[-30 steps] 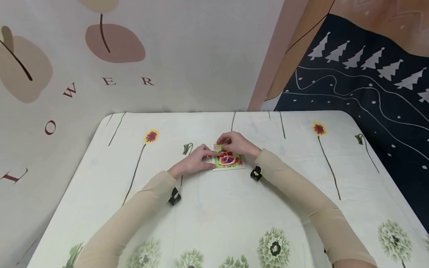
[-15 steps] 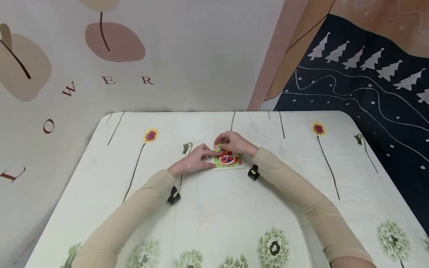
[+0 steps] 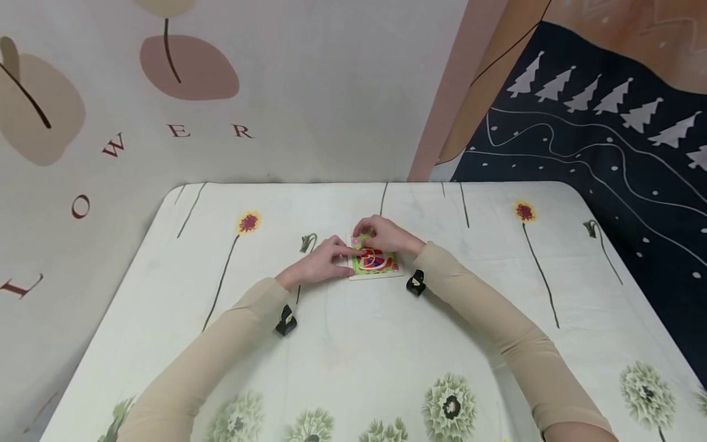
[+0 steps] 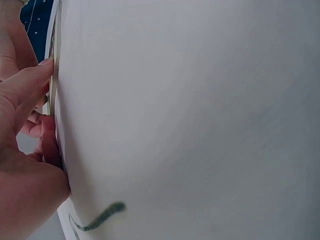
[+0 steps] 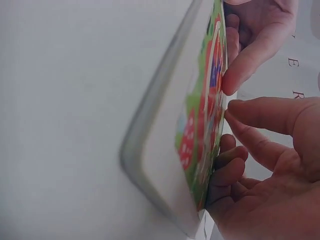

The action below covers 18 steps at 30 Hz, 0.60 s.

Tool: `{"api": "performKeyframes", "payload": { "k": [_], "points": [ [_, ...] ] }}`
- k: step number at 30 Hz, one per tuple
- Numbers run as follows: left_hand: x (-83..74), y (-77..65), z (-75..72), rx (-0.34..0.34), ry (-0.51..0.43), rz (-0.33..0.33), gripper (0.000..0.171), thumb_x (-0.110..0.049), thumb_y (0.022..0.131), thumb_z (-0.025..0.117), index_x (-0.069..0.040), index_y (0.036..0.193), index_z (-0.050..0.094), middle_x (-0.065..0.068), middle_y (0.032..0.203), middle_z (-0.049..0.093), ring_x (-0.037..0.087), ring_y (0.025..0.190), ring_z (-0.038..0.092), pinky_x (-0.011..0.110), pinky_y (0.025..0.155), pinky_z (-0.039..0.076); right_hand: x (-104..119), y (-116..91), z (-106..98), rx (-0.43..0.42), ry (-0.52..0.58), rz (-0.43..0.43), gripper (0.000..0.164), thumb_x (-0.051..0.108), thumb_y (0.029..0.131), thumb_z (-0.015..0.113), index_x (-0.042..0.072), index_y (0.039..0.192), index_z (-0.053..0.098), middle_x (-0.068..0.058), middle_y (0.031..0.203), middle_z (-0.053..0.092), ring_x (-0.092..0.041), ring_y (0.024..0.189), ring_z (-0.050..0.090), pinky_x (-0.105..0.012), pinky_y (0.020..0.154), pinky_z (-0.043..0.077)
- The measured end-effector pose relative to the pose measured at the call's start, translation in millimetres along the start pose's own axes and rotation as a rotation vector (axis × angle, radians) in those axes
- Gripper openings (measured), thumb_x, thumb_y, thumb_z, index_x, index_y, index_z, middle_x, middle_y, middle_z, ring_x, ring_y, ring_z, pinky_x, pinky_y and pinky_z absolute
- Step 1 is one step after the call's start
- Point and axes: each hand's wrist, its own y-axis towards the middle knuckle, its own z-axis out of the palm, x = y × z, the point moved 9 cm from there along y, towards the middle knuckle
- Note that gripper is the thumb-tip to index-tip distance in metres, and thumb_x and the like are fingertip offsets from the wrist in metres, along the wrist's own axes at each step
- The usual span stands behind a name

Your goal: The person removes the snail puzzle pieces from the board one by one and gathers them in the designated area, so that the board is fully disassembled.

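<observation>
A small flat picture puzzle (image 3: 378, 264) in red, green and blue lies on the table, set in a white-rimmed board (image 5: 165, 165). My left hand (image 3: 320, 263) is at its left side, the index finger straight and resting on the picture, the thumb by the lower left edge. At the upper left corner, the bent thumb and index finger of my right hand (image 3: 386, 234) pinch a green puzzle piece (image 3: 363, 237), mostly hidden by the fingers. Both hands meet over the board in the right wrist view. The left wrist view catches the board only edge-on.
A white cloth with printed flowers covers the table (image 3: 353, 344). Behind it hangs a pale printed wall cloth (image 3: 331, 92), with a dark one (image 3: 585, 147) showing trees at the right. Black camera bands (image 3: 286, 320) hang under both wrists.
My right hand has shifted slightly to the left over the upper left corner of the puzzle. The left hand keeps its place on the board.
</observation>
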Motion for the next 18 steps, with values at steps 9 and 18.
{"api": "performKeyframes", "payload": {
  "k": [9, 18],
  "points": [
    [1.8, 1.0, 1.3, 0.011, -0.01, -0.012, 0.044, -0.015, 0.088, 0.071, -0.009, 0.131, 0.062, 0.011, 0.109, 0.046, 0.024, 0.098, 0.04, 0.036, 0.082, 0.033, -0.8, 0.9, 3.5, 0.038, -0.038, 0.031, 0.025, 0.001, 0.091, 0.06, 0.004, 0.116, 0.06, -0.014, 0.121, 0.053, -0.025, 0.106, 0.041, -0.04, 0.093, 0.037],
    [-0.8, 0.7, 0.6, 0.004, 0.008, 0.022, 0.044, -0.015, 0.087, 0.072, -0.007, 0.129, 0.062, 0.011, 0.106, 0.047, 0.023, 0.095, 0.04, 0.034, 0.08, 0.032, -0.5, -1.1, 4.2, 0.055, -0.02, 0.072, 0.026, 0.0, 0.091, 0.06, 0.005, 0.116, 0.058, -0.013, 0.122, 0.048, -0.025, 0.107, 0.039, -0.041, 0.093, 0.036]
  ]
}}
